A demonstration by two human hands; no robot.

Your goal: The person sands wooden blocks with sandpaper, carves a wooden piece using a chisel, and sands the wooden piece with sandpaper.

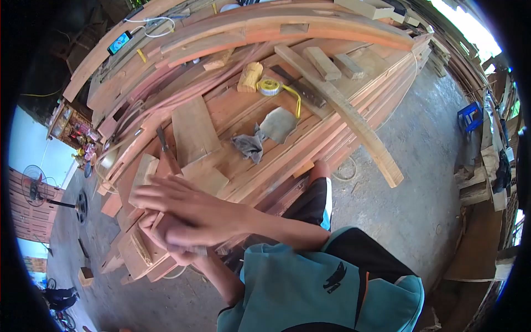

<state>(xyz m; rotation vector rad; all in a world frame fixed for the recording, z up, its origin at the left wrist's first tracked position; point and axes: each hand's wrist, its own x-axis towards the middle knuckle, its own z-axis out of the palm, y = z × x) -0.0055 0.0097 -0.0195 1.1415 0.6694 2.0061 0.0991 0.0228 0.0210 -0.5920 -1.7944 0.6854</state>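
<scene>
Both hands meet over the near left end of the wood stack. My right hand [191,210] lies across the top, blurred by motion, its fingers reaching over and its thumb bent down around a small piece of wood [158,221]. Beneath it, my left hand [148,226] is closed around the same piece, partly hidden by the right. Most of the wood is covered by the hands. Close by are a chisel-like tool [162,138], a pale wooden block [145,172] and a flat board [193,130].
A grey rag [250,145], a sheet like sandpaper [279,125], a yellow tape measure [269,86] and a yellowish block [250,76] lie on the planks. One long wooden bar [354,124] juts over the edge. A phone [119,42] rests farther back; a blue stool [470,116] stands right.
</scene>
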